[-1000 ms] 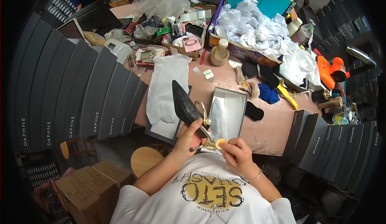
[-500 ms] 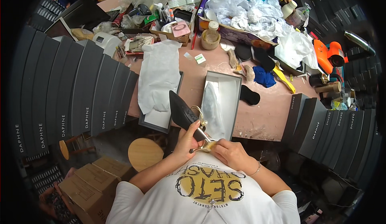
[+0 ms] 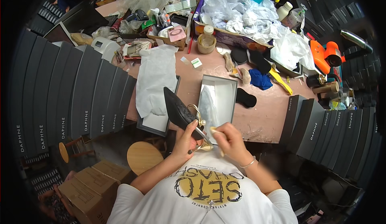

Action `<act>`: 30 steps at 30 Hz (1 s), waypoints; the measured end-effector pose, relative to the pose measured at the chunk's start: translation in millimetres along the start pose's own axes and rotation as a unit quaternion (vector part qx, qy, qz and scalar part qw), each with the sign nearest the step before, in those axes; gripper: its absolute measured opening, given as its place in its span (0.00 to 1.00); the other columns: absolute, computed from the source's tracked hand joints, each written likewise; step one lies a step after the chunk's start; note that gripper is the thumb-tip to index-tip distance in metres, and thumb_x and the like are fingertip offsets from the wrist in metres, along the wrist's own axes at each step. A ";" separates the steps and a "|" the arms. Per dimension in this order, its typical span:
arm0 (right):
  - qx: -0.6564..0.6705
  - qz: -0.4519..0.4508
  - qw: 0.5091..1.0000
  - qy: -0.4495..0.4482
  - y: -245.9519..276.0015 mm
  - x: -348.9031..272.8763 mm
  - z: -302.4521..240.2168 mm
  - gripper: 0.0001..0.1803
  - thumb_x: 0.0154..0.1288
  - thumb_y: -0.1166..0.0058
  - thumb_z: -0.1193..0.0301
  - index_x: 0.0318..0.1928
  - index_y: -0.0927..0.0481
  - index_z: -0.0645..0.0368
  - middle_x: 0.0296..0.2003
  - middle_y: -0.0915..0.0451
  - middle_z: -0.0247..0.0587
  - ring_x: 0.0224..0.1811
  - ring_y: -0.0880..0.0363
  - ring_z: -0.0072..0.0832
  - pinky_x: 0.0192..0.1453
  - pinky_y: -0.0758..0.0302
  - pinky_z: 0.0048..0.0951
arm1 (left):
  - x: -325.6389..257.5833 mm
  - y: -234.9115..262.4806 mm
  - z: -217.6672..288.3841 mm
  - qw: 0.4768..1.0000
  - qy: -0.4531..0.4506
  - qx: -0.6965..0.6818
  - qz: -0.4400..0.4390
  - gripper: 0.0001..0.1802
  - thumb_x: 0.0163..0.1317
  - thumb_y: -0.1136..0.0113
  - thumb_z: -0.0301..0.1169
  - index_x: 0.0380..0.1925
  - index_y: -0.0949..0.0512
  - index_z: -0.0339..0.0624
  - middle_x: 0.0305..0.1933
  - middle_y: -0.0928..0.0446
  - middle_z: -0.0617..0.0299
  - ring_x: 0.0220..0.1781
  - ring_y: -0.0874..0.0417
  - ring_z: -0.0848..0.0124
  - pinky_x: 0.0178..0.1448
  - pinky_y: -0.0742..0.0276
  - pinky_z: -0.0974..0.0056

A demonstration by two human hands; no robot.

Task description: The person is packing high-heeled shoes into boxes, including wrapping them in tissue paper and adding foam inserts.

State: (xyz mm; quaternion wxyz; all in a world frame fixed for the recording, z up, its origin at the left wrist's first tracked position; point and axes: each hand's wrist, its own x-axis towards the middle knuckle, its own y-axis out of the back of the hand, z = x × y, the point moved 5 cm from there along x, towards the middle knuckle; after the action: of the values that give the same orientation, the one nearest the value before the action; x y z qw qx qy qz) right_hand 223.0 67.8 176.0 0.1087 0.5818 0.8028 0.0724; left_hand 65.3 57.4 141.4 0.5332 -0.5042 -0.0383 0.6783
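Note:
My left hand is wrapped round a high-heeled shoe above my lap, its dark pointed sole turned up. Gold-coloured straps with a pearl-like bead show on the shoe's right side. Just right of the shoe's heel end, my right hand pinches a small yellowish pad, whose exact kind I cannot make out. The hand is slightly blurred and apart from the shoe. Beyond them stands an open grey shoebox with something wrapped in white tissue inside. To its left, white paper drapes over another open box.
Dark shoeboxes are stacked at left and right. On the table lie a black insole, a blue cloth, a yellow-handled brush and a jar. Crumpled paper fills a carton. An orange tool stands far right.
My right hand has lifted off the shoe's heel end and moved up and right, with the yellowish pad now showing in its fingers. My left hand keeps hold of the shoe.

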 end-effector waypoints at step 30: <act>-0.118 0.178 0.975 0.061 83.3 185.5 15.7 0.10 0.63 0.42 0.71 0.39 0.19 0.66 0.26 0.24 0.37 0.28 0.27 0.25 0.37 0.31 0.21 | 48.8 17.0 57.8 0.997 -0.030 -0.036 0.055 0.15 0.63 0.41 0.33 0.47 0.31 0.44 0.40 0.26 0.59 0.36 0.23 0.66 0.41 0.22 0.60</act>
State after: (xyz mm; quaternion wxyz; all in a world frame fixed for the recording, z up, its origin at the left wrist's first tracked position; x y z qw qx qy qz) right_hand 248.0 269.9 164.3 0.1127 0.6930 0.6770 0.2208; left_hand 15.6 115.4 128.2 0.4749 -0.5039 -0.0504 0.7197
